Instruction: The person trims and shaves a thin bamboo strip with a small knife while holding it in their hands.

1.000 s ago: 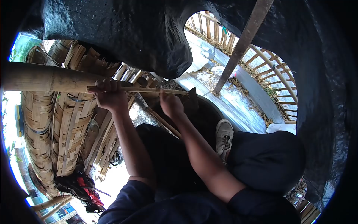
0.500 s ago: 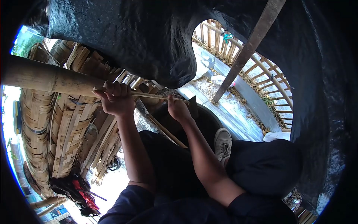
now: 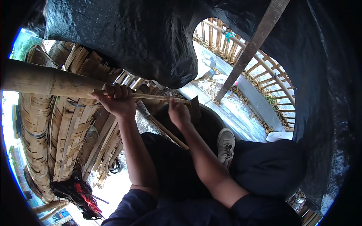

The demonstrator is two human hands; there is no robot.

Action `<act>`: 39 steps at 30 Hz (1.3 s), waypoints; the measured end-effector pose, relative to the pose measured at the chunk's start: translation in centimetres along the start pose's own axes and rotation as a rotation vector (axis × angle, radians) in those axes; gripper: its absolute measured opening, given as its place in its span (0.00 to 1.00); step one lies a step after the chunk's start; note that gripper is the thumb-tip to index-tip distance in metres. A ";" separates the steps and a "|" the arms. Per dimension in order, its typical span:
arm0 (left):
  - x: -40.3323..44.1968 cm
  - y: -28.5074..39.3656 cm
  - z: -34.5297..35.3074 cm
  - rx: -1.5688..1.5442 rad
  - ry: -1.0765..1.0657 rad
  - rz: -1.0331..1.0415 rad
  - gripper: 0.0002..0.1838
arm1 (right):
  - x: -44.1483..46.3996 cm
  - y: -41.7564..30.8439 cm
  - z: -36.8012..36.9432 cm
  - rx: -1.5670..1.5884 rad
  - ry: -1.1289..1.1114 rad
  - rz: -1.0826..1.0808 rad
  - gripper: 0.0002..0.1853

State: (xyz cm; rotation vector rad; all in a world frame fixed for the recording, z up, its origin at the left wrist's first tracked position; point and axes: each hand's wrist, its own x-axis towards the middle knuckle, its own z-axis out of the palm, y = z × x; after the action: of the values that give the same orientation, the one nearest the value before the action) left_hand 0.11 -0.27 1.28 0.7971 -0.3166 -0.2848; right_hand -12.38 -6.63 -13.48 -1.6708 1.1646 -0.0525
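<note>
A thin pale bamboo strip (image 3: 151, 96) runs between my hands, in front of the end of a thick bamboo pole (image 3: 49, 80). My left hand (image 3: 120, 101) is closed around the strip near the pole, and a short end sticks out past the thumb. My right hand (image 3: 179, 113) is closed at the strip's other end, thumb up along it. Just beyond those fingers stands a dark flat blade (image 3: 195, 108), close to the strip's tip. What carries the blade is hidden by the hand and shadow.
Rolled woven bamboo (image 3: 36, 143) and split bamboo pieces (image 3: 107, 150) stand at left. Black plastic sheeting (image 3: 124, 41) hangs overhead and at right. A slanted post (image 3: 250, 51) crosses before a bamboo fence (image 3: 271, 77). My shoe (image 3: 226, 145) rests beside a dark round tub (image 3: 213, 116).
My left hand and the strip's near end have shifted slightly left. The right hand has tilted and moved slightly left; both hands stay closed.
</note>
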 end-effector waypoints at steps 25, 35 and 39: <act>0.4 0.0 -0.2 0.105 0.027 0.045 0.32 | -2.8 -5.6 -0.7 0.139 -0.157 -0.183 0.41; 0.6 0.5 -1.6 0.059 0.045 0.035 0.32 | -4.2 -8.6 -3.3 0.004 -0.175 -0.206 0.39; 0.1 0.0 0.0 0.055 0.071 0.023 0.32 | -4.6 -7.9 -2.0 0.136 -0.160 -0.165 0.40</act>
State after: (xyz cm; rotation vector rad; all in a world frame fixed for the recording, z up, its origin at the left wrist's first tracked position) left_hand 0.21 -0.25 1.30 0.8558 -0.2671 -0.2267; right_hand -10.67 -5.03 -4.44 -1.6160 0.8833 -0.0977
